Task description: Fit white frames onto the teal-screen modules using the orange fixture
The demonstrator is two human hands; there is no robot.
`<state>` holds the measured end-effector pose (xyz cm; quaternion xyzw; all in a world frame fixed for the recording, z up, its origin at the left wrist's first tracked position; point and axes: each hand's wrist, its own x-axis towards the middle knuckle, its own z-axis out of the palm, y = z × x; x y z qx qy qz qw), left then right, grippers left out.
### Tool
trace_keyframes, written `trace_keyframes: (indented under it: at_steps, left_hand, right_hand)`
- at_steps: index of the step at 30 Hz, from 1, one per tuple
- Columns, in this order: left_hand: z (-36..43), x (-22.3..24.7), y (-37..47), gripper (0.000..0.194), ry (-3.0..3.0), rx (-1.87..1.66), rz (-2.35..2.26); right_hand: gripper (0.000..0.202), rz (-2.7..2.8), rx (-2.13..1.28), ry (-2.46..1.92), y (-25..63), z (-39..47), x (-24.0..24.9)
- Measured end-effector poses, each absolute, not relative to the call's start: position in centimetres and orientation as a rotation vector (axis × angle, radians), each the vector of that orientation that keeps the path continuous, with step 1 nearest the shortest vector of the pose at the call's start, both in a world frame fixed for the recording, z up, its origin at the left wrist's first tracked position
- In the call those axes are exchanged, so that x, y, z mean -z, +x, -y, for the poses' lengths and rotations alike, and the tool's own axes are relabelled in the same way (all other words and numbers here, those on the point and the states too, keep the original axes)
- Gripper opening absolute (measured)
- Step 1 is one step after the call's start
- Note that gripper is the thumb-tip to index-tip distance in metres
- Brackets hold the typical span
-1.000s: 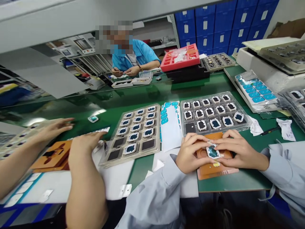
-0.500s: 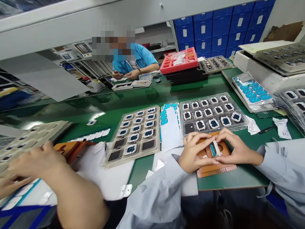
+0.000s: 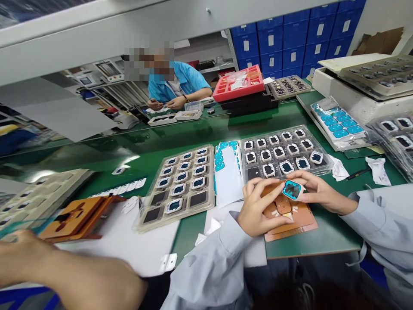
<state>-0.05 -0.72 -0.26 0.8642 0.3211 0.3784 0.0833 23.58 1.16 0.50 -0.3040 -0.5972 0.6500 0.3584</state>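
A clear blister tray of white-framed watch cases sits just behind the brown, flat jig on the green mat; the right hand pinches a rounded teal-faced watch case above the jig; the left hand rests curled on the jig, fingertips touching the case.

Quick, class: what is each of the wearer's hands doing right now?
Left hand: resting on the brown fixture, holding nothing visible.
Right hand: closed on the blue-faced part.

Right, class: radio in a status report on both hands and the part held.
Right hand pinching blue-faced part above brown jig. Left hand resting on jig. Nothing in the way.
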Motion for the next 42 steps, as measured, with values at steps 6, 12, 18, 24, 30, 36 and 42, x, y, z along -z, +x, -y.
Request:
trace_keyframes:
  at_steps: [6, 12, 18, 24, 30, 36, 42]
  left_hand:
    - [0.7, -0.4, -0.1, 0.058, 2.65, -1.239, -0.929]
    - [0.9, -0.5, 0.1, 0.051, 2.675, -1.24, -0.868]
    - [1.0, -0.8, 0.3, 0.042, 2.661, -1.267, -0.806]
    - [0.7, -0.6, 0.0, 0.048, 2.546, -1.335, -0.833]
    - [0.9, -1.5, 1.3, 0.055, 2.239, -1.372, -0.984]
    - [0.1, -2.3, 3.2, 0.042, 1.987, -1.44, -0.996]
    - [-1.1, -1.3, 1.4, 0.037, 2.15, -1.424, -0.751]
  right_hand:
    - [0.055, 1.382, -1.767, -0.796, 23.8, -1.6, -1.0]
    - [0.048, 1.277, -1.799, -0.765, 24.2, -2.1, -0.7]
    - [0.032, 1.262, -1.754, -0.719, 24.1, -2.6, -0.5]
    - [0.044, 1.212, -1.771, -0.658, 24.5, -1.6, -1.8]
    - [0.047, 1.039, -2.039, -0.606, 22.5, -1.1, -3.0]
    - [0.05, 0.925, -2.065, -0.623, 20.9, -2.1, -3.4]
    - [0.037, 0.999, -2.093, -0.593, 20.8, -1.8, -2.3]
